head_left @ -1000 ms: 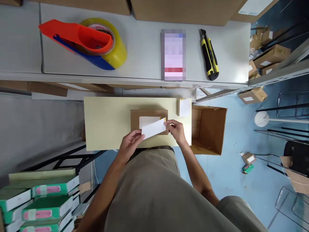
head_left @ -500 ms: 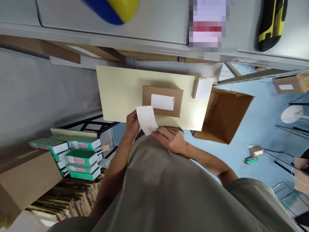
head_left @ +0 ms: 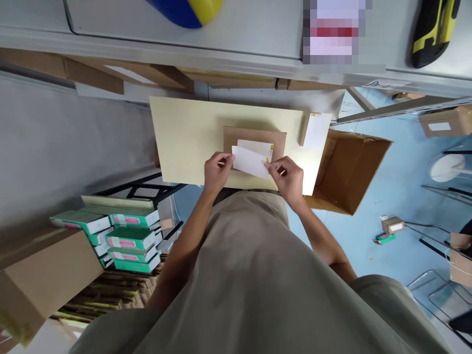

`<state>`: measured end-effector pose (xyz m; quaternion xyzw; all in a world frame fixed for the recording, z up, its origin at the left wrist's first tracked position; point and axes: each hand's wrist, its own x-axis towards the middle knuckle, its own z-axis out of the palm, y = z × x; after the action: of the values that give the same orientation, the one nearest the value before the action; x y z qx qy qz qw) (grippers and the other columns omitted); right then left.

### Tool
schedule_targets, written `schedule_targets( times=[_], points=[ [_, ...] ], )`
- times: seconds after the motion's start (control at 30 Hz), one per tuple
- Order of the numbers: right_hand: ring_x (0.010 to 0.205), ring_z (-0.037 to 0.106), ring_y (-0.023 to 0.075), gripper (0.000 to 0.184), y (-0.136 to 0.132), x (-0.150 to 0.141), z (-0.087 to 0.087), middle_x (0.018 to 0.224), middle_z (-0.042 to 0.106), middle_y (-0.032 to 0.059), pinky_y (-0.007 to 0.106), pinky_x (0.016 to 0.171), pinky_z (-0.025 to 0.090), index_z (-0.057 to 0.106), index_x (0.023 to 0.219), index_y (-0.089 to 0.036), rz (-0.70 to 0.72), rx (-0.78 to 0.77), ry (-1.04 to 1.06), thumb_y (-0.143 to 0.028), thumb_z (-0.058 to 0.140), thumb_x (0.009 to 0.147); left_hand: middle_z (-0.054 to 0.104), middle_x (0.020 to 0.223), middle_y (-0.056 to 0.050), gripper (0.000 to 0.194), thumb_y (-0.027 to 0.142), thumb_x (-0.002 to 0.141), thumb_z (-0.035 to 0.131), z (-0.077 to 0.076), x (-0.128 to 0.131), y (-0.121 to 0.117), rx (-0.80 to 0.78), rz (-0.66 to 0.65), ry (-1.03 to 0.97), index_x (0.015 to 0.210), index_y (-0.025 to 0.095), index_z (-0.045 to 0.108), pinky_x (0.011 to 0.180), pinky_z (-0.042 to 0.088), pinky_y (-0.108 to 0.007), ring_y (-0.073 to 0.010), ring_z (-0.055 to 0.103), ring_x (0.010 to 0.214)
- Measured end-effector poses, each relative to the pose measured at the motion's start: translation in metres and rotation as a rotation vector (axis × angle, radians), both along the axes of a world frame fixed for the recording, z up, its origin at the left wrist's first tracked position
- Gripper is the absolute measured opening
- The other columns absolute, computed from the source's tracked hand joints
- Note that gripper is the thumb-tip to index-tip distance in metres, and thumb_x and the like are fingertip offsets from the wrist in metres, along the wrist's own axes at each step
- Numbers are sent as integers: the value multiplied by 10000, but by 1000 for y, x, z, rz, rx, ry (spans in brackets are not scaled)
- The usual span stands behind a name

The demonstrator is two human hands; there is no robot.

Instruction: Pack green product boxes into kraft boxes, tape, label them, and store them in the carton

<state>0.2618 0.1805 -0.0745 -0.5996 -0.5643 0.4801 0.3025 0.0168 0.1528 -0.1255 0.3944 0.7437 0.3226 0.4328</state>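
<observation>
An open cardboard box (head_left: 363,167) stands right of the table (head_left: 188,142), its brown inside showing. On the table lie a small carton (head_left: 254,133) with a white label (head_left: 258,146) and, far right, a white pad (head_left: 317,132); a knife (head_left: 437,37) rests on the far shelf (head_left: 250,34). Left hand (head_left: 217,173) and right hand (head_left: 291,179) each pinch, grip closed, a rectangular white slip (head_left: 250,161), yellow-marked at right, over the carton's label.

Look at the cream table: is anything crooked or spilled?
The white rectangular paper label held by the left hand and right hand looks crooked: it slants, while the similar white label on the brown cardboard box lines up with that box's edges. I see nothing spilled.
</observation>
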Motion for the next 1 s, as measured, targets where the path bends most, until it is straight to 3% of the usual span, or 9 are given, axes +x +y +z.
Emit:
schedule_targets(
  times=[0.17,0.27,0.53,1.0],
  points=[
    [768,694,206,477,18,-4,-66,829,789,52,350,768,568,719,821,-227,-173,-224,-111,-668,714,1004,801,944,-60,169,368,979,705,-33,2,19,-41,-68,177,915,225,767,880,568,-357,-216,713,867],
    [811,725,224,436,19,-8,-88,898,818,78,363,823,568,729,869,-221,-194,-219,-173,-623,684,1033,805,976,-82,151,332,980,686,-45,6,27,-90,-86,207,914,220,763,920,554,-387,-243,716,896],
    [907,725,244,372,19,-19,-94,1064,828,116,383,877,574,755,964,-221,-110,-193,-389,-519,606,1128,775,967,-82,113,293,963,670,-56,8,29,-74,-62,280,889,228,727,946,537,-391,-254,683,906],
    [938,752,264,294,22,-20,-101,1060,826,125,423,953,593,747,969,-210,-105,-231,-429,-417,621,1137,762,995,-101,136,315,951,652,-61,11,30,-42,-77,290,848,239,695,1000,535,-430,-276,675,934]
  ],
)
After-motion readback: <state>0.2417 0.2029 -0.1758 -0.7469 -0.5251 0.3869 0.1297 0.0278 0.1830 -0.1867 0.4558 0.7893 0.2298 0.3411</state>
